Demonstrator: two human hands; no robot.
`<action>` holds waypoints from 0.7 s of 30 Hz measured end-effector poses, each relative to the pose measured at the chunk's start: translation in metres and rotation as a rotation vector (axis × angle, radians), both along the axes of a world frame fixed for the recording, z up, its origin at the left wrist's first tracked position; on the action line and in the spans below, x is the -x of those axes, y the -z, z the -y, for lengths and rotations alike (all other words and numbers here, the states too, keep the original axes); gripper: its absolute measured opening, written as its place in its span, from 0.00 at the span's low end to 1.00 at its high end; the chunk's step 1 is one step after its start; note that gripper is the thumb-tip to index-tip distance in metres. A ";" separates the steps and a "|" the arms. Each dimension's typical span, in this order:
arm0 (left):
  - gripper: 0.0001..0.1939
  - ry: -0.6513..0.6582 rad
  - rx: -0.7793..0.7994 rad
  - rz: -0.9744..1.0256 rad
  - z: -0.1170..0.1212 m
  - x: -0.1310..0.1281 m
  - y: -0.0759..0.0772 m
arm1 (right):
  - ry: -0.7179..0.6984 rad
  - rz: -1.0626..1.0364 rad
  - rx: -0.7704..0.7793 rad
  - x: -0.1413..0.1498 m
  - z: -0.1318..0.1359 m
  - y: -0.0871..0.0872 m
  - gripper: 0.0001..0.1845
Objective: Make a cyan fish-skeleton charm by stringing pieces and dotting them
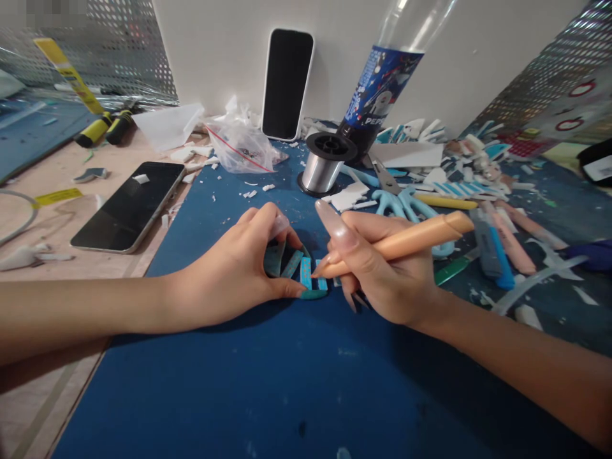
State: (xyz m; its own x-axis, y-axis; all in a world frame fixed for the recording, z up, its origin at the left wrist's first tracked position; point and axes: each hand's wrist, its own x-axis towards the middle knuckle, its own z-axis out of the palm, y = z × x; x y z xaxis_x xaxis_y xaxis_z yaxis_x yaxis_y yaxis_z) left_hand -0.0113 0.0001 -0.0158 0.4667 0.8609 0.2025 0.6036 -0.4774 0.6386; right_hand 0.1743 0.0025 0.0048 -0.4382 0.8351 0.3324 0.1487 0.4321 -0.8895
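My right hand (387, 268) is closed around a light orange marker (415, 237), its tip pointing down and left at a small piece with light blue strips (306, 273). Orange marks show on one of those strips. My left hand (239, 261) curves around the same piece, thumb at the near side and fingers at the far side, steadying it on the blue mat (229, 382). My fingers hide part of the piece, so its full shape cannot be made out.
Behind the hands stand a wire spool (325, 166), a Pepsi bottle (382, 89) and an upright phone (287, 83). Another phone (131, 207) lies at left. Light blue scissors (401, 203), a grey-blue cutter (490, 245) and many white scraps crowd the right.
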 end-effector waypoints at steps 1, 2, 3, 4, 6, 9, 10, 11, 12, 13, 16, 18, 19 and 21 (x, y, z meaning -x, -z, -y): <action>0.22 -0.004 -0.013 -0.006 0.000 0.000 0.000 | 0.006 -0.005 0.002 0.000 0.000 0.000 0.26; 0.21 -0.006 -0.015 -0.010 0.000 0.000 0.000 | 0.006 -0.005 0.000 0.001 0.000 -0.001 0.26; 0.21 -0.004 -0.009 -0.011 0.001 0.000 0.000 | 0.003 -0.001 -0.003 0.001 0.000 -0.001 0.26; 0.21 -0.002 0.001 -0.011 0.001 0.000 -0.001 | -0.003 0.005 -0.006 0.001 0.000 -0.001 0.27; 0.21 0.002 0.020 -0.008 0.001 -0.001 -0.002 | -0.015 0.025 -0.016 0.001 -0.001 -0.001 0.27; 0.20 0.001 0.034 -0.001 0.002 -0.001 -0.002 | -0.005 0.061 -0.034 0.001 -0.001 0.000 0.27; 0.20 0.001 0.036 0.001 0.002 -0.001 -0.002 | 0.000 0.069 -0.038 0.000 -0.001 0.000 0.27; 0.20 0.002 0.038 0.000 0.002 -0.001 -0.002 | 0.002 0.071 -0.043 0.000 -0.001 0.000 0.26; 0.20 0.003 0.038 -0.002 0.002 -0.001 -0.002 | 0.002 0.068 -0.048 0.000 -0.001 0.000 0.26; 0.21 0.004 0.034 -0.003 0.002 -0.001 -0.002 | 0.002 0.063 -0.053 -0.001 0.000 0.000 0.26; 0.21 0.002 0.015 0.006 0.001 -0.001 -0.002 | 0.032 0.031 -0.065 0.000 0.001 0.002 0.24; 0.21 0.003 0.023 0.023 0.001 -0.001 -0.002 | 0.068 -0.001 -0.081 0.000 0.001 0.004 0.24; 0.21 0.003 0.036 0.033 0.001 -0.001 -0.002 | 0.085 -0.021 -0.092 -0.001 0.001 0.006 0.24; 0.22 -0.002 0.055 0.049 0.002 -0.001 -0.002 | 0.111 -0.053 -0.111 -0.002 0.001 0.009 0.23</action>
State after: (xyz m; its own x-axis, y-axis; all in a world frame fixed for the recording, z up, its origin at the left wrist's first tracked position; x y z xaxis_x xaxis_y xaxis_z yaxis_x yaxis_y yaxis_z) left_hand -0.0108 -0.0022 -0.0137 0.4558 0.8722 0.1778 0.5715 -0.4399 0.6928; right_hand 0.1761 0.0017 -0.0047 -0.3242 0.8345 0.4455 0.1552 0.5115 -0.8451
